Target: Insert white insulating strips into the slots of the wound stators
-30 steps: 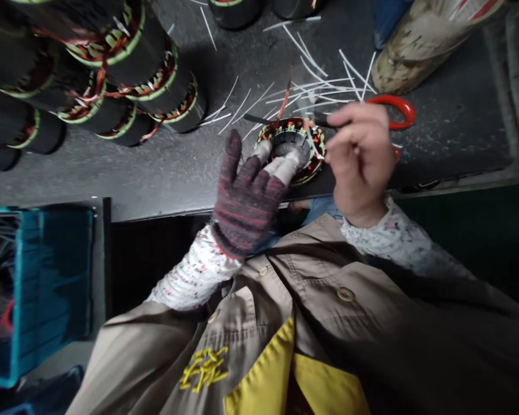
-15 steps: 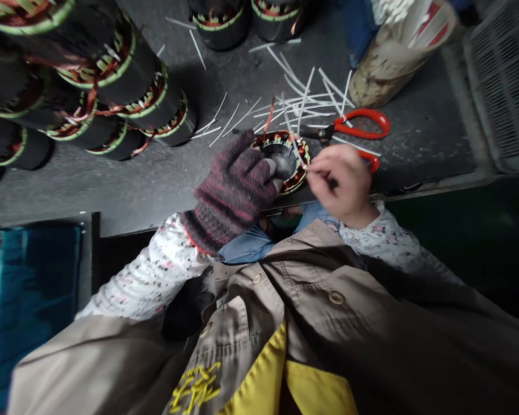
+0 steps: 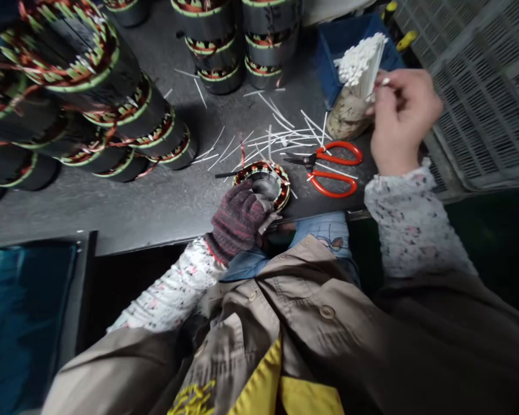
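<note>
Left hand (image 3: pixel 237 222) gripping stator (image 3: pixel 263 183), right hand (image 3: pixel 400 115) perhaps pinching strips (image 3: pixel 363 60)

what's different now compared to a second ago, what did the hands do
The right hand left the stator and went up and to the right to the bundle of white sticks in the bag, fingers pinching at its top. The gloved left hand stayed on the stator at the bench edge. The red scissors and loose sticks lie as before.

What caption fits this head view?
Gloved left hand steadies a wound stator while the bare right hand reaches a bundle of white sticks.
</note>
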A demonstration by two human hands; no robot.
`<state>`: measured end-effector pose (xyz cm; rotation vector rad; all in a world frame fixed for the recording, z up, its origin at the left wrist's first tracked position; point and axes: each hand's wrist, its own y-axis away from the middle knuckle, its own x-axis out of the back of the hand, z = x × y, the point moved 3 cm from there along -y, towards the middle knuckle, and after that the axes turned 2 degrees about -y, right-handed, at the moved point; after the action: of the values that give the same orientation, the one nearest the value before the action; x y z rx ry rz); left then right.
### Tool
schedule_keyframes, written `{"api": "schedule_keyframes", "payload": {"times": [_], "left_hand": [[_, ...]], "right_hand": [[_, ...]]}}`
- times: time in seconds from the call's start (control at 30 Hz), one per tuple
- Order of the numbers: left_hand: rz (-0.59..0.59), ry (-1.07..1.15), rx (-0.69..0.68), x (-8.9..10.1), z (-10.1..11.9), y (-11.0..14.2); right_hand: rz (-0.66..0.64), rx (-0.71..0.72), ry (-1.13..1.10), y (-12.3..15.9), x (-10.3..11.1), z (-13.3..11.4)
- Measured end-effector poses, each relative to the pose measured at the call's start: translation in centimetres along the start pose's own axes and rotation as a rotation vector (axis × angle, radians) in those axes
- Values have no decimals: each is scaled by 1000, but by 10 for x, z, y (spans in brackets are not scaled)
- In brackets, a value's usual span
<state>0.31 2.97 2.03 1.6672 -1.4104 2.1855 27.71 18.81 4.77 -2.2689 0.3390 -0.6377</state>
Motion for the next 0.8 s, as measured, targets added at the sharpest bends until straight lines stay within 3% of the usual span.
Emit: {"api": "schedule_keyframes", "payload": {"times": [0.03, 0.1, 0.23, 0.3, 0.4, 0.57, 0.7, 0.8], "left_hand": [[46, -8, 38, -2, 4, 3], [116, 2, 125, -5, 10, 6], [120, 60, 243, -13, 13, 10], [99, 73, 275, -14, 13, 12], [113, 93, 288, -12, 15, 13], [143, 51, 276, -8, 18, 7], [150, 79, 299, -10, 17, 10], [139, 228, 352, -11, 15, 15]], "right_hand": [[-44, -1, -97, 13, 2, -17], [28, 82, -209, 45, 8, -52], [-288, 371, -271, 111, 2, -97], [-338, 396, -348, 134, 3, -104], [-405, 255, -382, 149, 8, -106], [-539, 39, -359, 147, 9, -110], [-520, -73, -349, 142, -14, -109], [-457, -179, -454, 139, -38, -108]]}}
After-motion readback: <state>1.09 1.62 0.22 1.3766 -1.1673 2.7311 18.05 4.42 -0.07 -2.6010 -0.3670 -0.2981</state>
